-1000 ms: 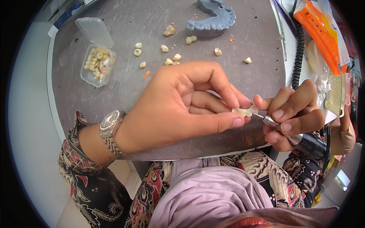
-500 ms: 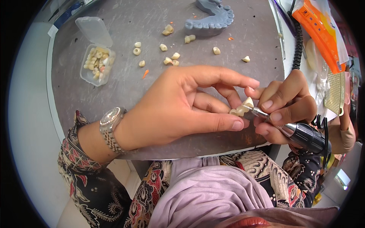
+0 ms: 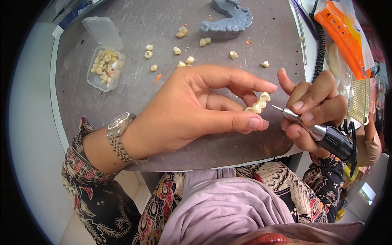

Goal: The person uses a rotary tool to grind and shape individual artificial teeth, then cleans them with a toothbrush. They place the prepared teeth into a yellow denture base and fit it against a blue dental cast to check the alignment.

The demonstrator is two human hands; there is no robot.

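cream tooth-like piece [image 3: 258, 105] looks lobed and glossy.

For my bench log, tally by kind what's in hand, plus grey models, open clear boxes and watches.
Rotary handpiece, right hand: 1
Tooth-shaped piece, left hand: 1
Grey dental model: 1
Open clear box: 1
Wristwatch: 1
Total: 5

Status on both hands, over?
Left hand pinching tooth piece. Right hand gripping handpiece. Tip off the piece, nothing between.
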